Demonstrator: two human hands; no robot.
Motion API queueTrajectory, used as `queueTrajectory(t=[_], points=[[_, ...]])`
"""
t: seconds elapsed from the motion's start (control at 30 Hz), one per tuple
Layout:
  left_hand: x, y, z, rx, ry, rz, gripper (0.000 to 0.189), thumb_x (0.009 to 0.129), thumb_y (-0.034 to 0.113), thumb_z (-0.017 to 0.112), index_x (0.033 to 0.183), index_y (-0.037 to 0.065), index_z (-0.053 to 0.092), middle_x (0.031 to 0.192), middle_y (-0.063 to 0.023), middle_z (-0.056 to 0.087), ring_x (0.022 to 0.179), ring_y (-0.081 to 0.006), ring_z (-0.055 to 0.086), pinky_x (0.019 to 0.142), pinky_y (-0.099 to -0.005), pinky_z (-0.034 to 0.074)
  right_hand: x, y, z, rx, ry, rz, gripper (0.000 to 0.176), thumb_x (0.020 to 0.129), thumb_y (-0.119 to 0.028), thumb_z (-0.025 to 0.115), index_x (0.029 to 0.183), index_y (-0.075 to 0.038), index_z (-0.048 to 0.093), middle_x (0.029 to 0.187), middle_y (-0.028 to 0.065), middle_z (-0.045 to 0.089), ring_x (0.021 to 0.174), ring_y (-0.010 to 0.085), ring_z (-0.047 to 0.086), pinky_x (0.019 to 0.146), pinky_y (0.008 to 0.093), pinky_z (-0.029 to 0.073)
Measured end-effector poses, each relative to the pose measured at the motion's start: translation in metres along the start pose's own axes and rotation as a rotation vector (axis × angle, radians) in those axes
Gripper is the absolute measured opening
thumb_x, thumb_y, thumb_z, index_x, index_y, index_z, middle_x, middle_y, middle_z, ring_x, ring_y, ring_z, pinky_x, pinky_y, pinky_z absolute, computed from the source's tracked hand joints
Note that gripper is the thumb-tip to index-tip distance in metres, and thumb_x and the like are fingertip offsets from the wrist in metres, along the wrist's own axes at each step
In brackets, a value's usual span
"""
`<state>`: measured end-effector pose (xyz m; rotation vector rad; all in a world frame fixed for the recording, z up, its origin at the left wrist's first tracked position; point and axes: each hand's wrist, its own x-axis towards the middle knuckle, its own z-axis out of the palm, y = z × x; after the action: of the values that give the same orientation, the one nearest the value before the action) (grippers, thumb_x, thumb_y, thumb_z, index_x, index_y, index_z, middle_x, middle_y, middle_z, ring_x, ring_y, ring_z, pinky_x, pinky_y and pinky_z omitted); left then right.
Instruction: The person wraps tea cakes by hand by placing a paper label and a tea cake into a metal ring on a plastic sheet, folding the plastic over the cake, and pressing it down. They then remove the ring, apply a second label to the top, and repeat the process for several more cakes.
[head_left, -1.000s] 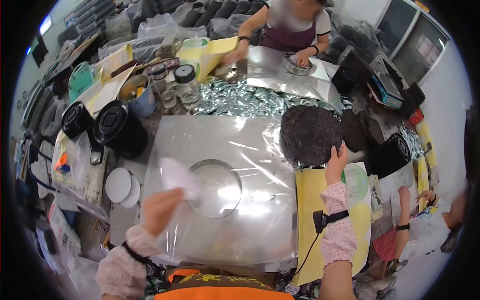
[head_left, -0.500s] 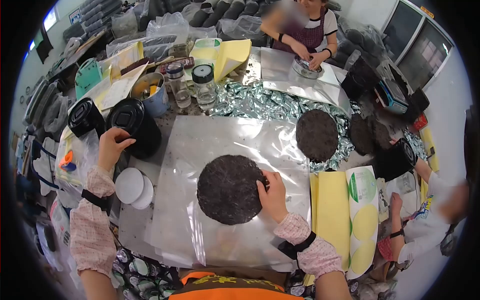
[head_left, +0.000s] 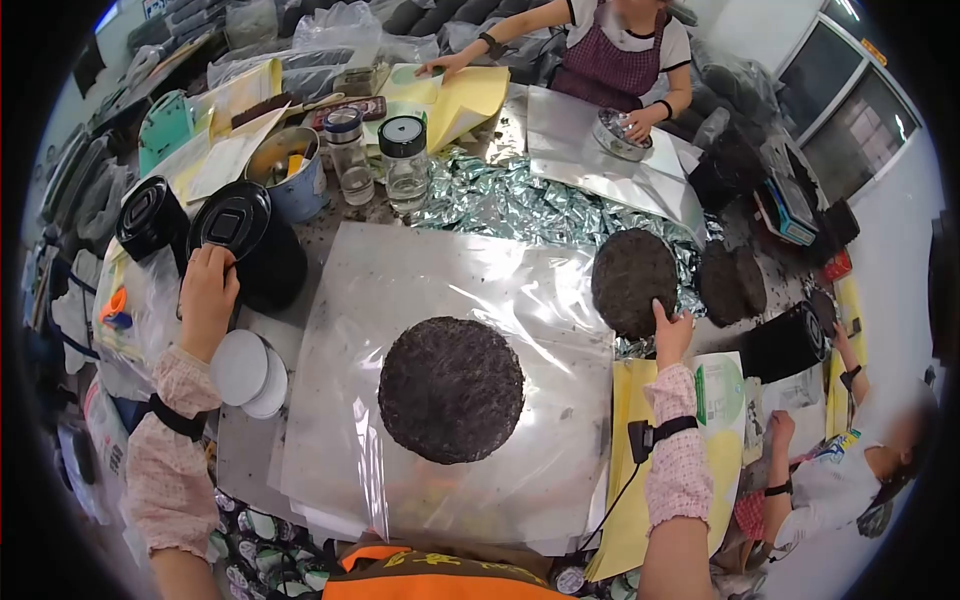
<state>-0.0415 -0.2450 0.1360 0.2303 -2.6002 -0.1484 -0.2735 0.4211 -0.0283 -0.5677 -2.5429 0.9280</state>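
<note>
A dark, rough, round pressed cake [head_left: 452,390] lies flat on clear plastic film [head_left: 340,440] in front of me. My left hand [head_left: 208,300] is at the near side of a black lidded canister [head_left: 262,250], its fingers bent and pressed together; anything in them is hidden. My right hand [head_left: 675,335] reaches out to the right, its index finger stretched and touching the lower edge of a second dark round cake [head_left: 632,280]. That cake rests by crumpled silver-green foil [head_left: 520,205]. White round discs [head_left: 242,368] lie below my left hand.
Another black canister [head_left: 152,218], a bucket [head_left: 298,190] and two glass jars [head_left: 404,180] stand at the back left. Yellow sheets [head_left: 640,470] lie at right, near more dark cakes [head_left: 730,280]. One co-worker [head_left: 620,60] is opposite, another [head_left: 840,490] at right.
My right hand has left the cake on the film and moved right to the second cake. My left hand has shifted slightly left at the canister. The opposite co-worker's arm now reaches toward yellow sheets.
</note>
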Motion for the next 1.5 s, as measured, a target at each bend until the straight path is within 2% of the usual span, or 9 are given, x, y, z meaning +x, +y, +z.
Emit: queueTrajectory(t=[0.17,0.2,0.27,0.43,0.87,1.0,1.2,1.3,1.5], points=[[-0.046,0.078,-0.007,-0.166,0.133,0.310,0.006,0.086,0.001,0.059,0.091,0.002,0.062,0.094,-0.0142,0.062,0.086,-0.0331,0.060,0.076,-0.0401,0.049,0.000,0.005,-0.007,0.389,-0.086,-0.095,0.047,0.085,-0.021,0.079,0.118,0.006,0.059,0.111,0.0141,0.068,0.096,0.0207,0.063,0.088,0.0327,0.049],[-0.076,0.122,-0.012,-0.686,-0.266,-0.181,0.009,0.084,0.002,0.061,0.092,0.001,0.065,0.097,-0.0145,0.065,0.087,-0.0323,0.062,0.076,-0.0389,0.050,-0.009,-0.003,-0.012,0.548,-0.066,-0.090,0.043,0.087,-0.018,0.077,0.118,0.005,0.059,0.111,0.0126,0.067,0.096,0.0190,0.062,0.088,0.0317,0.048],[-0.099,0.175,-0.001,-0.566,-0.268,0.537,0.022,0.079,0.015,0.071,0.098,0.003,0.066,0.103,-0.0115,0.064,0.091,-0.0300,0.062,0.078,-0.0400,0.050,-0.022,-0.013,-0.019,0.861,-0.025,-0.090,0.034,0.090,-0.013,0.073,0.117,0.004,0.059,0.111,0.0097,0.067,0.097,0.0155,0.060,0.087,0.0298,0.048],[-0.122,0.201,0.043,-0.544,-0.642,0.534,0.039,0.079,0.029,0.077,0.109,0.009,0.063,0.106,-0.0097,0.059,0.105,-0.0300,0.056,0.092,-0.0447,0.044,-0.063,-0.066,-0.039,1.173,-0.058,-0.030,0.036,0.094,-0.012,0.068,0.125,0.002,0.057,0.117,0.0083,0.064,0.102,0.0159,0.061,0.093,0.0310,0.048],[-0.098,0.214,0.146,-0.326,-0.787,0.669,0.076,0.085,0.064,0.064,0.149,0.028,0.043,0.154,-0.0180,0.030,0.147,-0.0440,0.019,0.111,-0.0699,0.020,-0.150,-0.131,-0.042,1.812,-1.388,0.670,0.040,0.104,-0.029,0.051,0.136,-0.005,0.053,0.101,0.0074,0.066,0.083,0.0126,0.067,0.067,0.0271,0.059],[-0.094,0.213,0.139,-0.322,-0.745,0.694,0.087,0.084,0.056,0.069,0.154,0.022,0.032,0.153,-0.0172,0.033,0.145,-0.0415,0.026,0.112,-0.0650,0.023,-0.195,-0.176,-0.059,1.398,-1.208,0.530,0.049,0.101,-0.019,0.056,0.145,-0.003,0.044,0.123,0.0113,0.064,0.105,0.0190,0.066,0.091,0.0298,0.055],[-0.083,0.162,0.121,-1.831,-0.280,-0.756,0.046,0.093,0.006,0.060,0.138,0.002,0.052,0.144,-0.0195,0.049,0.133,-0.0319,0.048,0.111,-0.0391,0.038,-0.244,-0.152,-0.002,0.608,-0.630,-0.282,0.042,0.091,-0.010,0.066,0.131,0.001,0.056,0.115,0.0119,0.065,0.103,0.0222,0.063,0.094,0.0340,0.048],[-0.111,0.164,0.121,-0.970,-0.260,-0.048,0.047,0.091,0.001,0.060,0.137,0.001,0.051,0.139,-0.0199,0.052,0.129,-0.0335,0.052,0.109,-0.0396,0.041,-0.260,-0.151,0.019,0.299,-0.408,-0.588,0.044,0.091,-0.014,0.065,0.132,-0.001,0.055,0.116,0.0192,0.052,0.112,0.0391,0.050,0.101,0.0479,0.039],[-0.113,0.171,0.126,-0.692,-0.253,0.016,0.053,0.084,0.000,0.061,0.136,0.001,0.051,0.139,-0.0188,0.051,0.134,-0.0353,0.045,0.115,-0.0466,0.032,-0.290,-0.189,0.010,-0.089,-0.781,-1.219,0.093,0.084,-0.065,0.060,0.151,-0.006,0.037,0.160,0.0250,0.023,0.149,0.0458,0.014,0.116,0.0672,0.011]])
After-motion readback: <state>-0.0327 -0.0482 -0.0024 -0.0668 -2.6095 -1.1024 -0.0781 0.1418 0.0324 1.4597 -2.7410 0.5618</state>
